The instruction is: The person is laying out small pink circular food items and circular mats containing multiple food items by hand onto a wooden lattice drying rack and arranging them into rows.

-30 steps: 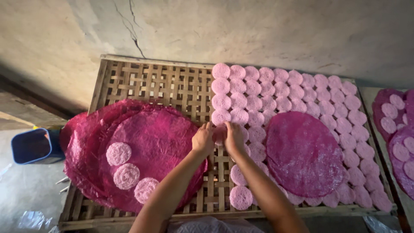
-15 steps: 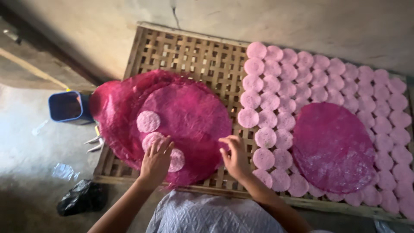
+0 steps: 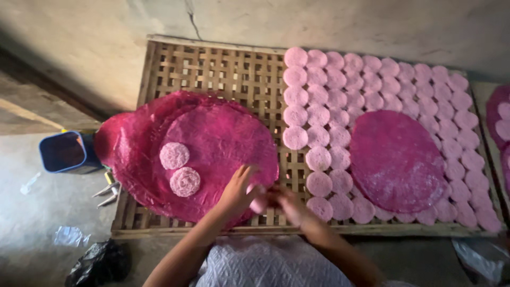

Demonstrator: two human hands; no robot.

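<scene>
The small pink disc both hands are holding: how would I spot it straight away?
Start at the wooden lattice rack. Near its front edge, beside the big magenta sheet, the left hand and right hand meet. The pink disc pinched between them is lifted, unlike the discs lying flat in rows.

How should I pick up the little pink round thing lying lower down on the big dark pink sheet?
Probably pinch the lower small disc at its rim, coming from above on the near edge. It lies flat and thin on the big sheet, apart from its neighbour, so the edge is free.
</scene>
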